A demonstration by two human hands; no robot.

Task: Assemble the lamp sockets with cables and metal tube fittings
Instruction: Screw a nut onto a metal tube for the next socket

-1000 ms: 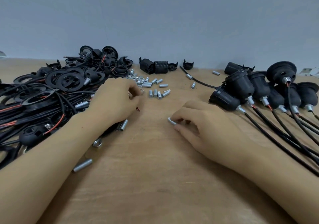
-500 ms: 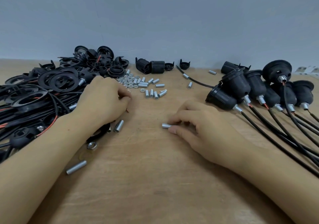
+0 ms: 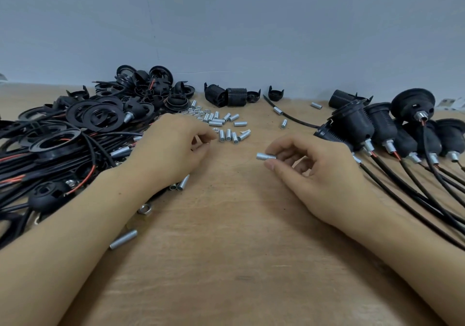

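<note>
My right hand (image 3: 319, 172) pinches a short threaded metal tube (image 3: 264, 156) between thumb and fingers, lifted just off the wooden table (image 3: 239, 250). My left hand (image 3: 171, 152) hovers with curled fingers beside a cluster of loose metal tubes (image 3: 230, 134) and small nuts (image 3: 198, 112); whatever it holds is hidden by the fingers. A tangled pile of black cables, rings and socket parts (image 3: 75, 137) lies to the left. Several assembled black lamp sockets with cables (image 3: 392, 134) lie to the right.
Loose black socket shells (image 3: 231, 95) stand along the back wall. A longer tube (image 3: 123, 239), a hex nut (image 3: 144, 209) and two tubes (image 3: 180, 185) lie near my left forearm. A single black cable (image 3: 289, 115) lies behind centre.
My right hand has lifted the short tube off the table and turned it up between its fingers. My left hand has shifted slightly toward the loose tubes.
</note>
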